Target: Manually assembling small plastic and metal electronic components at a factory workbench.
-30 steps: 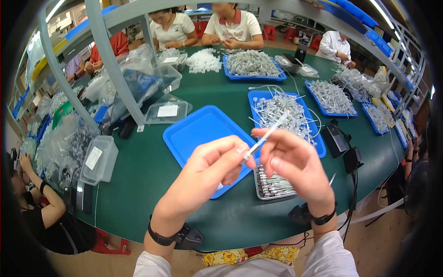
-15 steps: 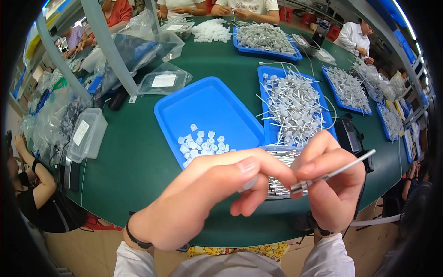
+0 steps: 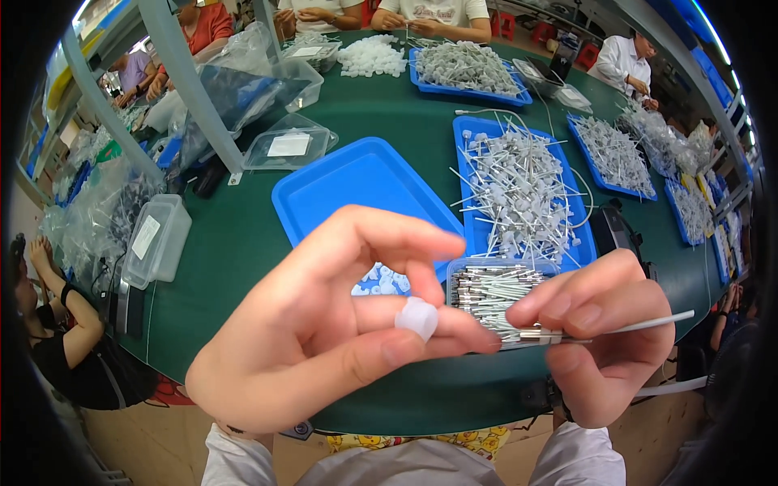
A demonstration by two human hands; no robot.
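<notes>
Between the thumb and fingers of my left hand [image 3: 300, 332] is a small translucent white plastic cap [image 3: 418, 318]. My right hand [image 3: 612, 332] pinches a thin white wire with a metal tip [image 3: 538, 334], held nearly level with the tip pointing left. Cap and tip are apart, with my left fingertips close to the tip. Behind my hands stands a clear plastic box [image 3: 450, 274] of similar metal-tipped wires. A blue tray [image 3: 365, 182] farther left holds loose white caps, partly hidden by my left hand.
Another blue tray [image 3: 472, 123] is heaped with capped wires; more filled trays [image 3: 515, 99] stand at the back and right. Clear boxes [image 3: 162, 243], a lid [image 3: 289, 150] and a metal post [image 3: 194, 89] are on the left. Other people sit around the green table [image 3: 235, 219].
My left hand has turned and opened up, bringing the cap into view. My right hand has moved slightly right and lower, and the wire has swung from slanted to nearly level.
</notes>
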